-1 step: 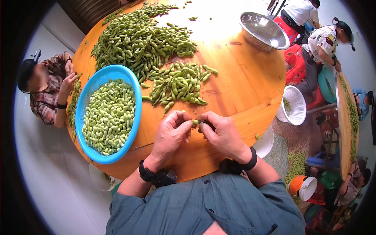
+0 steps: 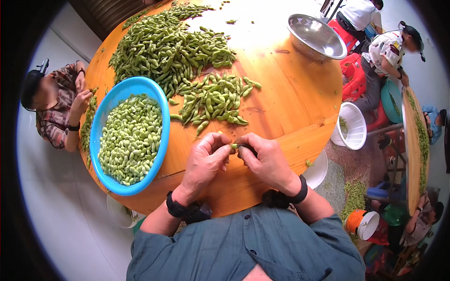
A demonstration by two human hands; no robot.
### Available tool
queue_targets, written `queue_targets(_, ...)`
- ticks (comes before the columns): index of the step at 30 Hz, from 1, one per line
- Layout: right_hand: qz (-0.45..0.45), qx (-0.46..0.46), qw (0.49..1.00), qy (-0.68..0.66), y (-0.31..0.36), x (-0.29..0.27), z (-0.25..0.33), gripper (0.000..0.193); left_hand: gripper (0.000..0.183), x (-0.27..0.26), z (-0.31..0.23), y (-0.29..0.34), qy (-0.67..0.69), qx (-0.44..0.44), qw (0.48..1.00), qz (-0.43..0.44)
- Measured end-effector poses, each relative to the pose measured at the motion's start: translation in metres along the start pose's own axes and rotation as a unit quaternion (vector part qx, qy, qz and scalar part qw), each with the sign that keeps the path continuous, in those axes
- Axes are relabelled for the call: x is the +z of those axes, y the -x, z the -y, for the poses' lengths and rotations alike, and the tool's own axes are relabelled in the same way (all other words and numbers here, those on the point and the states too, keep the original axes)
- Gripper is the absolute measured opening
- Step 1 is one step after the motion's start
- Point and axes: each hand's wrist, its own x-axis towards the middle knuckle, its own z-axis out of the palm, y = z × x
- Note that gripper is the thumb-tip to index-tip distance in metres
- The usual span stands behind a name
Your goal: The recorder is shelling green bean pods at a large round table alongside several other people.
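Note:
In front of my chest, both hands meet at a small green edamame pod (image 2: 234,146). My left hand (image 2: 206,157) is closed, pinching the pod between thumb and forefinger. My right hand (image 2: 266,157) is also closed, its fingertips on the pod's other end; something dark shows by its thumb, too small to make out. Just beyond the hands lies a small pile of edamame pods (image 2: 211,104), with a much larger heap of pods (image 2: 159,47) behind it. To the left, a blue plastic basket (image 2: 162,133) holds many shelled green beans (image 2: 129,138).
The round wooden table (image 2: 286,103) carries a metal colander (image 2: 302,21) at its far right. A person (image 2: 58,107) sits at the left edge, handling pods. At right stand a white basket (image 2: 358,126), an orange-and-white bucket (image 2: 368,227) and another table (image 2: 412,154) with people around it.

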Motion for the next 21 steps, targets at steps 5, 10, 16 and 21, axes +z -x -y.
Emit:
queue_targets(5,-0.036,-0.073,0.995,0.053,-0.0014,0.0044,-0.0026,0.015,0.01,0.0043,-0.0027,0.0042,-0.125,0.026,0.992,-0.011)
queue_targets(10,-0.043,-0.029,0.998,0.037,0.0006,0.0015,0.0017,0.015,0.01,0.0051,-0.0047,0.0045,-0.034,-0.003,0.999,-0.015)
queue_targets(16,-0.038,-0.046,0.997,0.051,0.0013,0.0031,0.0041,0.013,0.009,0.0084,0.0029,0.0042,-0.037,0.02,0.999,-0.017)
queue_targets(21,-0.045,-0.066,0.995,0.062,0.0016,0.0045,0.0004,0.012,0.007,0.0106,0.0011,0.0065,-0.038,0.015,0.999,-0.023)
